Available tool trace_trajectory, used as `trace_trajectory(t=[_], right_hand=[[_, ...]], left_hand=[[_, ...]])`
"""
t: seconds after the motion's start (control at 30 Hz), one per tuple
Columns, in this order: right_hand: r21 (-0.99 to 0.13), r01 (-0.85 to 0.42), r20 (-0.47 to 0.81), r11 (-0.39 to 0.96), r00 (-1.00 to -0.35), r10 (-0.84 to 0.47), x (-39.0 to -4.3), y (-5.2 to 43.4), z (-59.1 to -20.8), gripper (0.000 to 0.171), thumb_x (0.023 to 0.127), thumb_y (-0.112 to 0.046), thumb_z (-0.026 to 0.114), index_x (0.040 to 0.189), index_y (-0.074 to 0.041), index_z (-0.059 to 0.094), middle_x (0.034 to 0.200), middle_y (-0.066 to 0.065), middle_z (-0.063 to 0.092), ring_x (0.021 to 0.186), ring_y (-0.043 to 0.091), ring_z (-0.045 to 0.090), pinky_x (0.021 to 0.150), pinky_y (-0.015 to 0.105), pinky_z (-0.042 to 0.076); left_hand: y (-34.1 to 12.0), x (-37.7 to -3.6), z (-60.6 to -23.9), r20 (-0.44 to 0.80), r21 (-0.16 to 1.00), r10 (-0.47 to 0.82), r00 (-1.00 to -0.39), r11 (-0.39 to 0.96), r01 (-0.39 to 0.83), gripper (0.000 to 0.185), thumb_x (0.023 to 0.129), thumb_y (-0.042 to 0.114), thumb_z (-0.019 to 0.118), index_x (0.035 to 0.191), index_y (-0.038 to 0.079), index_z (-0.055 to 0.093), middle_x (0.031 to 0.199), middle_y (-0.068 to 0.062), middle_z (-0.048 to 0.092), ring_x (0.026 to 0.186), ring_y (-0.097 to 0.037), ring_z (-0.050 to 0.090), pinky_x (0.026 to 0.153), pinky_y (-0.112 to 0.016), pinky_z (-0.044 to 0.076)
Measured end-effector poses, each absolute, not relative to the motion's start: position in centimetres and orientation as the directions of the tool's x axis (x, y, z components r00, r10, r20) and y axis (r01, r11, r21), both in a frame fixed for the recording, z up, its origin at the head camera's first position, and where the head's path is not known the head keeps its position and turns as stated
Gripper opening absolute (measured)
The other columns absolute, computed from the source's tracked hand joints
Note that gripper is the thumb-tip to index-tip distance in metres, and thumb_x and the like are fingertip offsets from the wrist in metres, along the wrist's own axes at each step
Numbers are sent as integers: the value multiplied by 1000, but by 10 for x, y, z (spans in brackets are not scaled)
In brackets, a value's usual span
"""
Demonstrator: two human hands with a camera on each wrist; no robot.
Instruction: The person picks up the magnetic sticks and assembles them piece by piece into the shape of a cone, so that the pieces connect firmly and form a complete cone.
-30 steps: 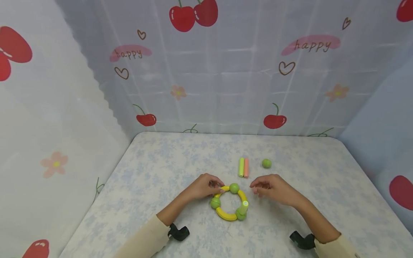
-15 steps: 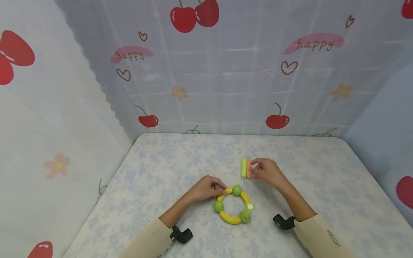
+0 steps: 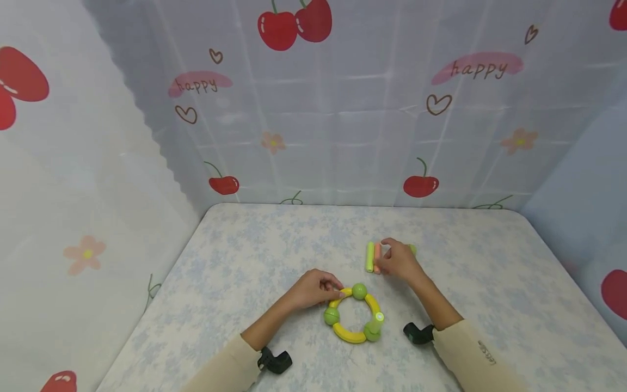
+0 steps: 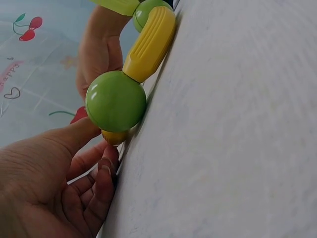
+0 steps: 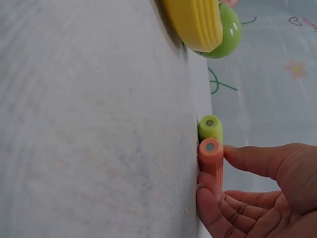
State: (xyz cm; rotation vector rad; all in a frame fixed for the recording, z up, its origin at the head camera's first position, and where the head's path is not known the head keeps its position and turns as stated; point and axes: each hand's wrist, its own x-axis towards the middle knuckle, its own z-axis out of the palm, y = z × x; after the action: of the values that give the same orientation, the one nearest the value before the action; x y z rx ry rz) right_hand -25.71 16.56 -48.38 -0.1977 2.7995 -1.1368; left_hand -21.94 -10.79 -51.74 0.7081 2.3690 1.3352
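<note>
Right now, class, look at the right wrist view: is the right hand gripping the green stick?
No, the right hand pinches the orange stick; the green stick lies beside it, untouched.

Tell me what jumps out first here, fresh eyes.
A ring of yellow curved pieces and green balls lies at the near middle of the table, with the left hand holding its far-left side. Just beyond it, the right hand pinches an orange stick that lies beside a green stick. Cherry-print curtains wall in the scene.
</note>
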Motion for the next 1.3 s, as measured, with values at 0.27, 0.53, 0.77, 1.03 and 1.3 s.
trace_trajectory(t=[0.27,0.53,0.77,1.03,1.3], right_hand=[[-712,7,-157,702,-976,-150,-255,165,-480,54,91,-12,73,135,12,52,78,9,67,61,19,63,53,30,50],[-709,18,-188,705,-968,-165,-255,168,-478,47,89,-11,72,127,14,58,70,7,65,57,18,60,52,30,47],[-709,1,-169,705,-971,-168,-258,167,-483,48,85,-7,67,128,13,58,68,6,64,55,17,56,51,30,45],[-700,17,-182,713,-971,-155,-259,169,-484,45,88,-10,66,128,10,59,74,8,65,58,18,56,53,31,46],[-730,4,-176,684,-967,-182,-259,174,-481,46,88,-8,64,128,14,59,66,7,66,56,18,59,52,31,48]], left_hand=[[-108,-219,-517,-36,861,570,-821,434,264,13,93,23,77,102,14,78,72,4,68,53,-11,58,50,-25,50],[-107,-219,-516,-36,855,568,-822,444,269,15,93,26,77,103,16,78,72,4,67,54,-11,58,51,-24,49],[-107,-219,-517,-38,844,548,-836,465,267,14,92,27,78,102,17,79,72,6,67,56,-7,54,53,-21,45],[-107,-220,-516,-24,840,548,-836,465,280,15,92,29,78,101,17,79,73,6,67,56,-6,52,54,-21,44],[-108,-220,-518,-24,841,547,-837,464,279,14,92,29,78,101,18,79,73,6,67,56,-7,52,55,-21,44]])
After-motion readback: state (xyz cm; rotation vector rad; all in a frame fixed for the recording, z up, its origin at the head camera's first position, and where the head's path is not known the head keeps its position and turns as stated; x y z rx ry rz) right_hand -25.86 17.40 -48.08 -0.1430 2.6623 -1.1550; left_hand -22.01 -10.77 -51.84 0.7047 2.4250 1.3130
